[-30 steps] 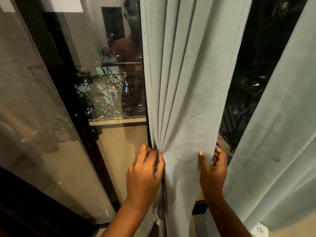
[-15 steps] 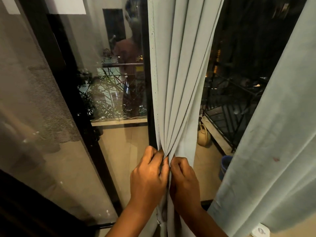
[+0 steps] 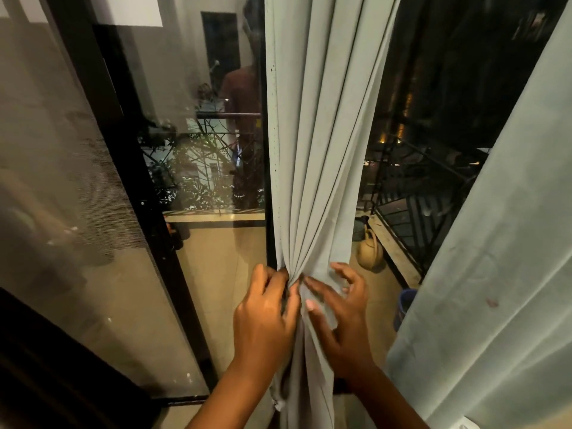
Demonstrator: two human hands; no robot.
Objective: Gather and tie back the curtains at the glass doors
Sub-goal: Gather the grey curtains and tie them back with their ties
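Dark night beyond a black balcony railing (image 3: 411,212); tan watering can (image 3: 370,249) on floor

right hand (image 3: 342,317) fingers now spread loose, curtain (image 3: 312,168) bunched narrower
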